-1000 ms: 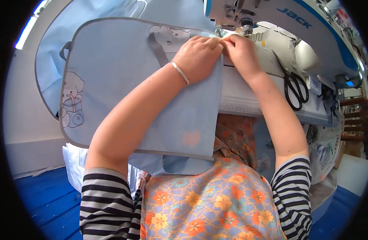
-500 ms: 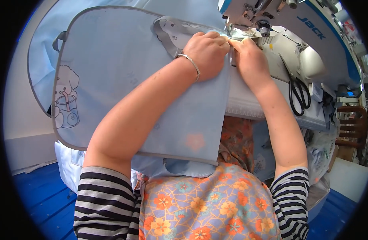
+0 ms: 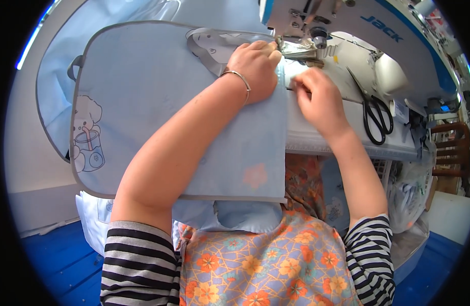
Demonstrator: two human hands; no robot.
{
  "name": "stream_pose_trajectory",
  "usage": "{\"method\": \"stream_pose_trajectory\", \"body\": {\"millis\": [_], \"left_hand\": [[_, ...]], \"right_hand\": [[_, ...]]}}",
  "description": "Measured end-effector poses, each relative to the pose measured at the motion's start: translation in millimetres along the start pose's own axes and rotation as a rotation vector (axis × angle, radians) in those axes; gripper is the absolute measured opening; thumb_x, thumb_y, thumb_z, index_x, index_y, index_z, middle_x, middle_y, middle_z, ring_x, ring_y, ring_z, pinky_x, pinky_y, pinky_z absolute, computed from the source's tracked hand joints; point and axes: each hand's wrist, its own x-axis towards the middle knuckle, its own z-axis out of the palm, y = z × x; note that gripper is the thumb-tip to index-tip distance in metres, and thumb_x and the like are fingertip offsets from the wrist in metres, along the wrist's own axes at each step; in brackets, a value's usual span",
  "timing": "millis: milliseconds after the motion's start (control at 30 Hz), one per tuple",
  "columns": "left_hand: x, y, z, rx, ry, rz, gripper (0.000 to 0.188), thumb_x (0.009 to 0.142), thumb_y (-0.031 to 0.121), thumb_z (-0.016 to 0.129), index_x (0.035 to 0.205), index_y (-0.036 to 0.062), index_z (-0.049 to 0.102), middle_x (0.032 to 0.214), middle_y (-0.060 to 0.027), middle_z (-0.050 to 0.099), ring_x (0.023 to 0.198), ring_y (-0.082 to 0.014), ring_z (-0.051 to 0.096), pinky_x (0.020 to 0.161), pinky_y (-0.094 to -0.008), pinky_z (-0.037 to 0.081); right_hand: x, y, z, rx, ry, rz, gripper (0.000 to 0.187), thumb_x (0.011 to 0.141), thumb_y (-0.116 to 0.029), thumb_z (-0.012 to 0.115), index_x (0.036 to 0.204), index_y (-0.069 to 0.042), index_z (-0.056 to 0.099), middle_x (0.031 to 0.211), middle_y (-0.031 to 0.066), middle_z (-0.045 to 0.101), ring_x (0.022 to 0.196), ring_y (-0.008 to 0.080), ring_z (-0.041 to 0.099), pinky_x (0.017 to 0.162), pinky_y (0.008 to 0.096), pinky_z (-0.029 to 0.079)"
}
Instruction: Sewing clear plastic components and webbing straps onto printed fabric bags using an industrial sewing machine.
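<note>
Lt-blue fabric panel (image 3: 138, 97) w/ grey trim lies spread over the white sewing table (image 3: 314, 122), top R corner nr the sewing machine (image 3: 337, 20) needle area. L hand (image 3: 254, 70) rests by that corner, fingers curled, can't tell if pinching cloth; R hand (image 3: 319, 97) is just off the R edge, partly curled, fingertips blurred, can't tell if holding anything. Blk scissors (image 3: 366, 98) lie farther R.

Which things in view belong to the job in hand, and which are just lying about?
In the job, it seems:
light-blue fabric panel, under the left hand
sewing machine, beside the panel's upper right corner

Apparently just lying about:
black scissors, unheld, to the right of the right hand
clear plastic bag
brown chair
</note>
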Motion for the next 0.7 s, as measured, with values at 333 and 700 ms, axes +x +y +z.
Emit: {"method": "stream_pose_trajectory", "body": {"millis": [333, 700], "left_hand": [[-2.7, -13.9, -3.9, -0.167, 0.054, 0.031, 0.025, 0.078, 0.004, 0.054, 0.100, 0.0024, 0.067, 0.115, -0.0096, 0.066, 0.111, -0.0295, 0.058, 0.098, -0.0395, 0.046], [-2.9, -18.2, -2.8, -0.236, 0.053, -0.014, 0.027, 0.078, 0.007, 0.052, 0.100, 0.0068, 0.067, 0.113, -0.0064, 0.067, 0.109, -0.0284, 0.059, 0.096, -0.0383, 0.047]], "right_hand": [[-99.0, -36.8, -12.2, 0.026, -0.123, -0.406, 0.035, 0.073, -0.001, 0.068, 0.107, -0.005, 0.063, 0.127, 0.0142, 0.057, 0.118, 0.0309, 0.055, 0.103, 0.0446, 0.043], [-109.1, -33.5, -4.4, 0.137, -0.082, -0.423, 0.035, 0.070, -0.017, 0.074, 0.102, -0.007, 0.068, 0.123, 0.0095, 0.058, 0.118, 0.0303, 0.054, 0.105, 0.0504, 0.040]]}}
